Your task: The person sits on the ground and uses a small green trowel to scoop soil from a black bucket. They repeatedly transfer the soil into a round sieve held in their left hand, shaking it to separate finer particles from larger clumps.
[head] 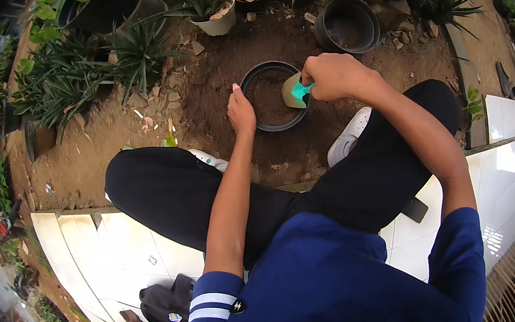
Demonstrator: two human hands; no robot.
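Observation:
A round black plastic plant pot (pixel 277 127) stands on the soil between my feet, with brown soil inside it. My left hand (pixel 242 113) grips the pot's left side, fingers along the rim. In my right hand (pixel 337 75), above the pot's right rim, is a small hand trowel (pixel 296 93) with a teal part near the grip. Its broad, soil-coloured blade is inside the pot against the right side; my fingers hide most of the handle.
Another black pot (pixel 348 27) sits tilted beyond my right hand. A white pot (pixel 218 20) with a spiky plant stands at the back. Spiky plants (pixel 139 56) and stone pieces (pixel 172 96) lie to the left. My white clogs (pixel 350 135) flank the pot; white tiles (pixel 126 243) lie behind them.

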